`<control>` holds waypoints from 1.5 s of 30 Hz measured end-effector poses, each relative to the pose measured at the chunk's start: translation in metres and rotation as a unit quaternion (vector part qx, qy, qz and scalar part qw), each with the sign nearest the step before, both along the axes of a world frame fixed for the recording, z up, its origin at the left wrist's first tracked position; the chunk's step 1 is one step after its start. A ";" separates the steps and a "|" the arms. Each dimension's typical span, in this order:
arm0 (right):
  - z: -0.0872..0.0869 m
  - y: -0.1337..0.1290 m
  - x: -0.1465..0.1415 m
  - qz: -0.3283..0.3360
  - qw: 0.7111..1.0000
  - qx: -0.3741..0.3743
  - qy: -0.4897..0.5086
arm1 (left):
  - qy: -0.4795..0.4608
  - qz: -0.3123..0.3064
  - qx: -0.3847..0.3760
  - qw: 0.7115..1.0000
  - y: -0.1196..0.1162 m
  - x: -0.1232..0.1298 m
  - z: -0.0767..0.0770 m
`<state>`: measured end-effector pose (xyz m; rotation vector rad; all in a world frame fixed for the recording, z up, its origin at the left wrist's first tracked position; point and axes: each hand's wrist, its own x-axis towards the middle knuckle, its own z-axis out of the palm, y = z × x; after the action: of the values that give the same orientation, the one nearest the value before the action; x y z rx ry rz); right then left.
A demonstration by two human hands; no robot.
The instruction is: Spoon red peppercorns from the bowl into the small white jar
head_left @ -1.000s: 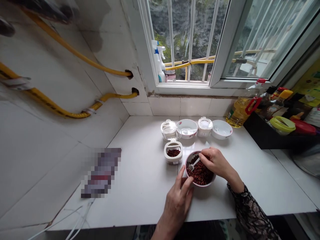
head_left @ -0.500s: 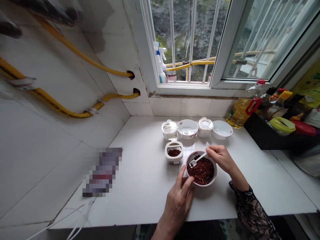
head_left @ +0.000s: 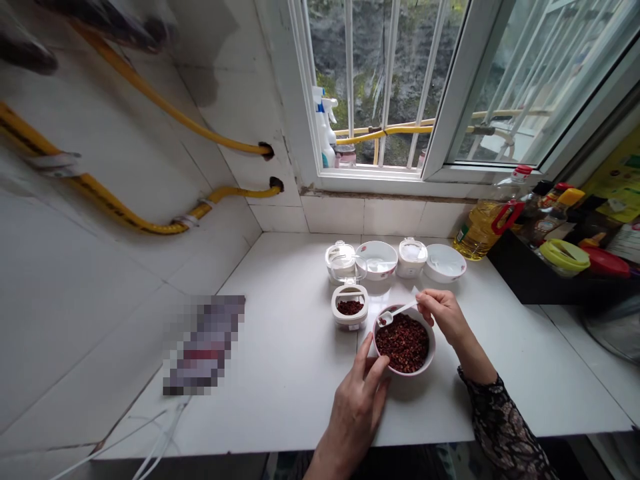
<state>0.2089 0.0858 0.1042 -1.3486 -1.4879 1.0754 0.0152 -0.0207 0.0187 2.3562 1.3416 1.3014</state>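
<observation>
A white bowl with a pink rim (head_left: pixel 432 348) stands on the countertop, filled with reddish-brown peppercorns (head_left: pixel 403 343). My left hand (head_left: pixel 357 407) grips its near left side, with the fingertips on the rim. Above the far side of the bowl, my right hand (head_left: pixel 443 315) pinches the handle of a small white spoon (head_left: pixel 399 312). The spoon's scoop sits near the far left rim and holds a few dark grains. Just left of the bowl stands a small white lidded container (head_left: pixel 349 319), open at the top and showing peppercorns inside.
A glass jar (head_left: pixel 343 262), a white lidded jar (head_left: pixel 412 259) and two white bowls (head_left: pixel 445 263) line the white countertop (head_left: pixel 280 400). An oil bottle (head_left: pixel 483 227) and a black tray of bottles (head_left: pixel 545 283) stand at right, below a barred window (head_left: pixel 380 87).
My right hand has moved up and right, off the bowl's middle, and the spoon has risen out of the peppercorns towards the far left rim. The left hand stays on the bowl.
</observation>
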 end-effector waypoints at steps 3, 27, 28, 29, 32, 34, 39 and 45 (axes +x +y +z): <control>0.005 -0.002 -0.011 -0.030 0.996 0.080 -0.001 | 0.004 0.004 0.003 1.000 0.000 0.000 -0.001; 0.003 -0.007 0.000 0.054 0.913 0.285 -0.287 | 0.003 0.001 0.014 1.000 0.001 -0.001 -0.003; 0.002 -0.008 -0.004 0.072 0.910 0.278 -0.297 | 0.005 0.003 0.017 1.000 0.001 -0.001 -0.003; 0.000 -0.009 -0.008 0.093 0.909 0.271 -0.302 | 0.007 0.005 0.018 1.000 0.001 -0.001 -0.002; -0.002 -0.011 -0.016 0.124 0.917 0.242 -0.292 | 0.008 0.006 0.019 1.000 0.001 0.000 -0.002; -0.002 -0.011 -0.016 0.109 0.935 0.209 -0.265 | 0.008 0.007 0.019 1.000 0.001 0.000 -0.003; 0.001 -0.009 -0.006 0.076 0.978 0.106 -0.165 | 0.009 0.006 0.015 1.000 0.000 -0.001 -0.003; 0.003 -0.007 -0.001 0.043 0.991 0.066 -0.111 | 0.003 0.004 0.015 1.000 0.000 -0.001 -0.004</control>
<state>0.2080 0.0789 0.1072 -1.3554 -1.7613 0.8851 0.0143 -0.0205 0.0144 2.3790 1.3436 1.3258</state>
